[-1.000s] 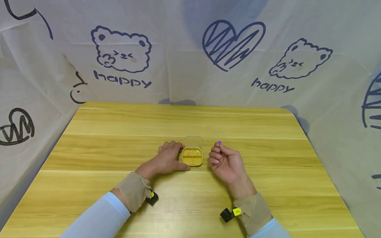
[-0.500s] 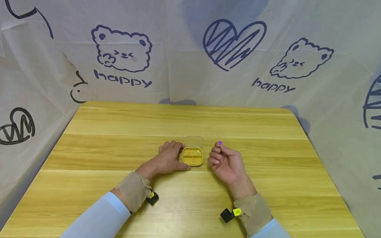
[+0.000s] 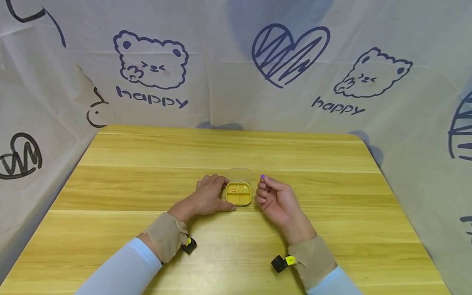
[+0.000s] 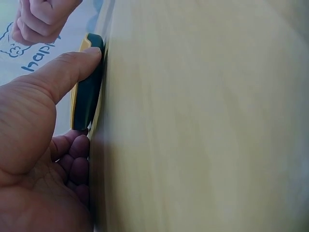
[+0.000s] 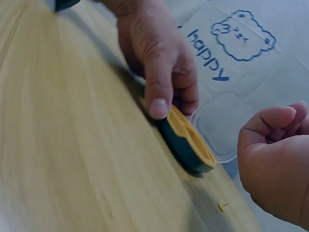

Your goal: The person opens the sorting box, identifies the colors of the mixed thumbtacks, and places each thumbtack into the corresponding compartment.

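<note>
A yellow pillbox [image 3: 238, 200] with several compartments lies on the table, its clear lid [image 3: 239, 175] tipped back. One small orange-rimmed piece [image 3: 233, 190] and one small greenish piece [image 3: 244, 190] sit in the two far compartments. My left hand [image 3: 210, 196] grips the box from the left, thumb at the near corner and fingers at the far side; the left wrist view shows the thumb [image 4: 72, 67] against its dark green outer wall [image 4: 89, 94]. Right of the box, my right hand [image 3: 278, 203] pinches a purple thumbtack [image 3: 262, 176] between thumb and index finger. The right wrist view hides that tack.
A yellow thumbtack [image 5: 222, 207] lies on the wooden table [image 3: 147, 254] near the box in the right wrist view. White cloth with drawings [image 3: 228, 90] hangs behind the table and at both sides.
My right hand, with the purple thumbtack, has moved a little left toward the pillbox. My left hand and the box have stayed in place.
</note>
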A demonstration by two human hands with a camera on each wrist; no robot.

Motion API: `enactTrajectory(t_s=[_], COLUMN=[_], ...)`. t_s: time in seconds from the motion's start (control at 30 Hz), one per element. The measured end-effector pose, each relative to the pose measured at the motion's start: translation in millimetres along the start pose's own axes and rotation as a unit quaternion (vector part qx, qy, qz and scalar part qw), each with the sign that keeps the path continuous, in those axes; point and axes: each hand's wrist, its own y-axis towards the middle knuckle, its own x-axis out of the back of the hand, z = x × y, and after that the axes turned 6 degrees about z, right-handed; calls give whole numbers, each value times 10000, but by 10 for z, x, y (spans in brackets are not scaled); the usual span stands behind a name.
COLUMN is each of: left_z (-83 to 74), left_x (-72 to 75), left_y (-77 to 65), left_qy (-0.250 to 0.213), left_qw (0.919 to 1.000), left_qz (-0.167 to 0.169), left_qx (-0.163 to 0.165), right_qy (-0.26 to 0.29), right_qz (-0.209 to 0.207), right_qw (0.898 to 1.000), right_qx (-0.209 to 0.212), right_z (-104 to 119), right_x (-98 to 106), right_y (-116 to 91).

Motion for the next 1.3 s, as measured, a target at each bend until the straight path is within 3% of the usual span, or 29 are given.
enactTrajectory(t_s=[0.13,0.23,0.33,0.47,0.53,0.6,0.8,0.87,0.97,1.0,1.07,1.13,1.3], left_z=[2,7,10,13,13,11,2,1,1,1,2,1,4], left_x=[-5,-6,-7,-7,-7,-3,9,12,15,14,12,9,4], left_y=[4,8,13,15,13,10,7,8,12,14,18,19,24], left_qy=[26,28,16,7,2,-4,10,13,19,12,13,9,20], left_qw=[10000,10000,10000,10000,10000,10000,10000,10000,10000,10000,10000,10000,10000], left_qz=[-22,-38,-28,-10,-4,10,56,61,52,51,38,32,31], left_qx=[16,7,1,-6,-10,-8,4,5,-5,-13,-29,-41,-63], right_qy=[-1185,-2080,-2990,-4151,-4757,-5419,-7240,-7618,-8035,-8122,-8248,-8307,-8323], right_qz=[-405,-684,-917,-1063,-1055,-986,-605,-462,-334,-299,-292,-262,-263], right_qw=[9921,9757,9498,9035,8732,8347,6868,6457,5936,5819,5640,5556,5536], right_qx=[49,77,13,-49,-39,-1,196,236,289,287,277,240,138], right_z=[-41,-72,-99,-134,-152,-169,-204,-218,-246,-255,-275,-290,-302], right_x=[-60,-97,-131,-167,-182,-194,-264,-293,-326,-332,-341,-347,-349], right_y=[51,98,150,209,231,246,256,260,269,272,277,278,286])
